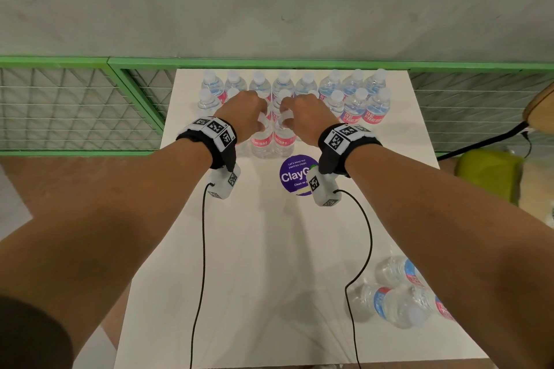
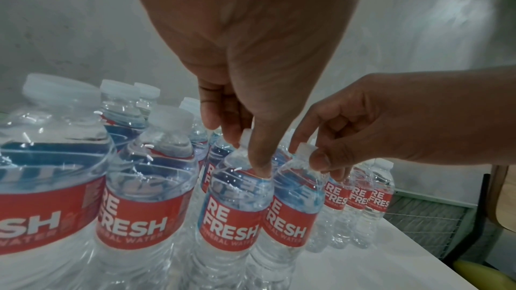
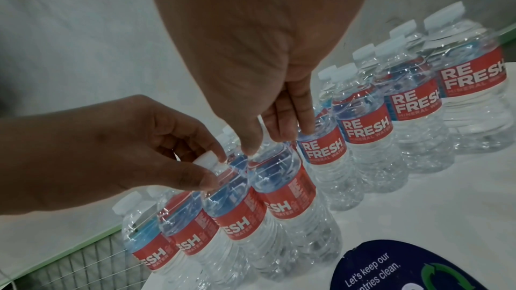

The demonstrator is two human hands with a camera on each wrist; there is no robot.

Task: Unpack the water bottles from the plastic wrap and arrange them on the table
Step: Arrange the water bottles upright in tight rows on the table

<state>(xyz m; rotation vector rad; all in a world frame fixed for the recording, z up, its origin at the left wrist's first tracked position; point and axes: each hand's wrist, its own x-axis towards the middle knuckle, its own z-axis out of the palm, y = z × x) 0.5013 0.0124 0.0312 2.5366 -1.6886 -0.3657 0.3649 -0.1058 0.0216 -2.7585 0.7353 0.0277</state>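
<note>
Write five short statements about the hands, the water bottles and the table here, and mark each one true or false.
1. Each hand holds an upright bottle by its neck. True: the left hand grips one bottle and the right hand grips the bottle beside it.
2. The two held bottles stand far apart. False: they stand side by side, apparently touching.
3. Some bottles lie on their sides at the near right of the table. True: the lying bottles are there.
4. The round sticker is green. False: it is purple with white lettering.
5. The bottle labels are yellow. False: they are red, with white lettering.
</note>
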